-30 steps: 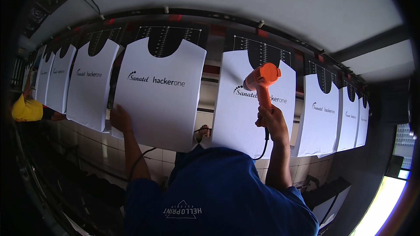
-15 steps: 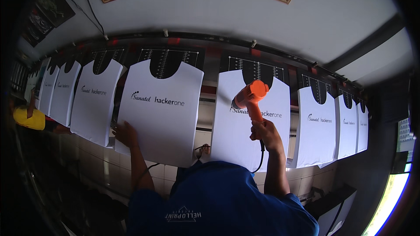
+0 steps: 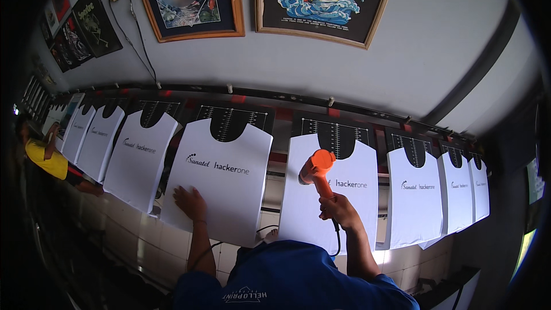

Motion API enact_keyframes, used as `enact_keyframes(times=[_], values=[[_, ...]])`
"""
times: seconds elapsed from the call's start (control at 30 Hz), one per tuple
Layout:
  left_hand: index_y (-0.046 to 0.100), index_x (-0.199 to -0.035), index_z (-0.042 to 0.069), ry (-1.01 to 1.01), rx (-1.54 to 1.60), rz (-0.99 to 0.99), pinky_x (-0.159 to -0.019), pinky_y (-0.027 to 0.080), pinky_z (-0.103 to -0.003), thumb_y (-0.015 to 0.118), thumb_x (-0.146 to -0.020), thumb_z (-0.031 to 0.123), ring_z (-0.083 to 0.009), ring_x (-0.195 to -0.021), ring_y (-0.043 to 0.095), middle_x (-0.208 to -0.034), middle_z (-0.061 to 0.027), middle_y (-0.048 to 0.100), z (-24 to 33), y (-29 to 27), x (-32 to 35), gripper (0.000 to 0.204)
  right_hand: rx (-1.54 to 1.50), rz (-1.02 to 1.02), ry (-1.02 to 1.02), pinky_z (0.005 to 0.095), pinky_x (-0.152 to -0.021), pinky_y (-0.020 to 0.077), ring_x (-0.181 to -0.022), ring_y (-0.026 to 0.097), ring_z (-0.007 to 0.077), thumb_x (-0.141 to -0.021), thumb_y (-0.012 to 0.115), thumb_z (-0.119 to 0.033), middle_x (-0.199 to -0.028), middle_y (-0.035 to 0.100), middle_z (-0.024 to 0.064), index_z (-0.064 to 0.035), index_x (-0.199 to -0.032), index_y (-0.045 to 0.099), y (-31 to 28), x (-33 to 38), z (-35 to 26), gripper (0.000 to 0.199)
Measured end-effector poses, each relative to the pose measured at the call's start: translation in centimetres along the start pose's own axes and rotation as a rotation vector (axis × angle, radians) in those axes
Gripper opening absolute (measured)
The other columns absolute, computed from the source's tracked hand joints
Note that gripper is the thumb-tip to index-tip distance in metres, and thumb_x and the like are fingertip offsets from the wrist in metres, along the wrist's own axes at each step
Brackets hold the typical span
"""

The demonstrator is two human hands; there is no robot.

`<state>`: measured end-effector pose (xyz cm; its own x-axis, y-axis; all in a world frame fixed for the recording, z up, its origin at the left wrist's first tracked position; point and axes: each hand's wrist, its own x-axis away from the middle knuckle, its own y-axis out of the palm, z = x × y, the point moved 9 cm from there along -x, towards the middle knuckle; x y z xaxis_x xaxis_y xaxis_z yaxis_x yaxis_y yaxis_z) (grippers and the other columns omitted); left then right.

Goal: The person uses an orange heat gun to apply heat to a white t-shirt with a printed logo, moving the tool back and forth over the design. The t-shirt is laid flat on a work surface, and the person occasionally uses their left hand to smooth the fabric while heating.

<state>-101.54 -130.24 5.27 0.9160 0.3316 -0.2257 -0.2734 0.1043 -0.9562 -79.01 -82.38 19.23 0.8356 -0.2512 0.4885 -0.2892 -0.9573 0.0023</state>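
Observation:
An orange heat gun [image 3: 318, 167] is gripped by its handle in my right hand [image 3: 340, 209], fingers wrapped round it. Its dark nozzle points left and down over the printed chest of a white T-shirt [image 3: 327, 221], hiding part of the dark lettering; a black cord hangs from the handle. My left hand [image 3: 190, 203] lies with fingers spread on the lower left part of another white T-shirt [image 3: 229, 201], below its printed line. Both shirts are stretched flat on black boards marked with white scales, which show at the neck openings.
More printed white shirts on boards continue the row, such as one at the left [image 3: 138, 161] and one at the right [image 3: 414, 201]. A person in a yellow top [image 3: 47, 158] is at the far left. Behind runs a dark rail [image 3: 281, 96] beneath framed pictures [image 3: 327, 0].
The view has tilted up, showing more wall. My left hand has moved from the shirt's left edge onto its face. The heat gun has shifted slightly left over the print.

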Motion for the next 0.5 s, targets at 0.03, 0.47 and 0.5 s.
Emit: enact_keyframes(times=[0.03, 0.47, 0.5], values=[[0.03, -0.147, -0.002, 0.01, 0.008, 0.007, -0.115, 0.022, -0.056, 0.046, -0.099, 0.038, -0.047, -0.141, 0.027, -0.153, -0.0265, 0.029, 0.4, 0.3, 0.5, 0.065, -0.047, -0.017, 0.001, 0.027, -0.062, 0.0541, -0.065, 0.064, 0.0144, -0.094, 0.064, -0.023, -0.08, 0.061, 0.0065, 0.0081, -0.105, 0.059, -0.5, -0.1, 0.3, 0.034], [0.042, -0.138, -0.008, 0.411, 0.658, -0.881, -0.115, 0.028, -0.047, 0.058, -0.096, 0.036, -0.043, -0.141, 0.031, -0.145, -0.0325, 0.039, 6.8, -5.3, 15.2, 0.063, -0.263, 0.38, -0.068, 0.0279, -0.059, 0.0482, -0.06, 0.055, 0.013, -0.096, 0.063, -0.036, -0.076, 0.056, 0.0038, 0.0043, -0.116, 0.054, -8.7, 6.0, 3.4, 0.046], [0.042, -0.139, -0.008, 0.395, 0.653, -0.905, -0.115, 0.028, -0.046, 0.058, -0.097, 0.036, -0.0421, -0.141, 0.031, -0.145, -0.032, 0.04, 6.8, -6.2, 14.4, 0.062, -0.29, 0.413, -0.076, 0.0277, -0.059, 0.0482, -0.06, 0.056, 0.0131, -0.095, 0.064, -0.04, -0.076, 0.056, 0.0037, 0.0042, -0.118, 0.053, -8.6, 6.3, 3.6, 0.051]])
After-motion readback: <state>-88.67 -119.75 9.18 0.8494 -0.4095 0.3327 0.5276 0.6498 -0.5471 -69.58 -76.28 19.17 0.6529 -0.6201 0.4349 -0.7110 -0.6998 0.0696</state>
